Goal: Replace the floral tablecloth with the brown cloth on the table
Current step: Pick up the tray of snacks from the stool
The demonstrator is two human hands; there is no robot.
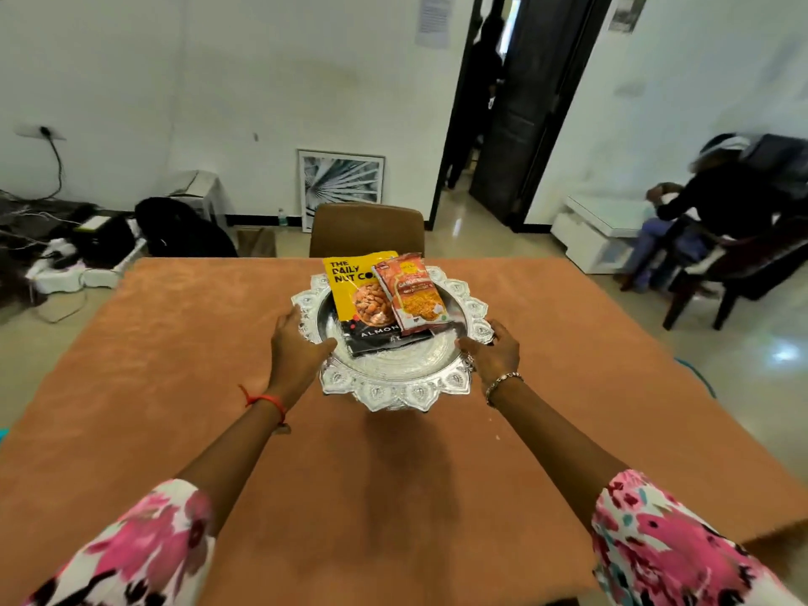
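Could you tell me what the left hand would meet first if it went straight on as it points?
The left hand grips the rim of the ornate silver tray; going on, it would probably meet the yellow-and-black almond packet on it first, though depth is unclear.

Pink floral sleeves [144,553], red wrist thread [262,401]

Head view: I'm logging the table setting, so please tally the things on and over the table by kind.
snack packets: 2 (yellow almond packet, orange packet)
silver tray: 1
brown cloth: 1
Total: 4
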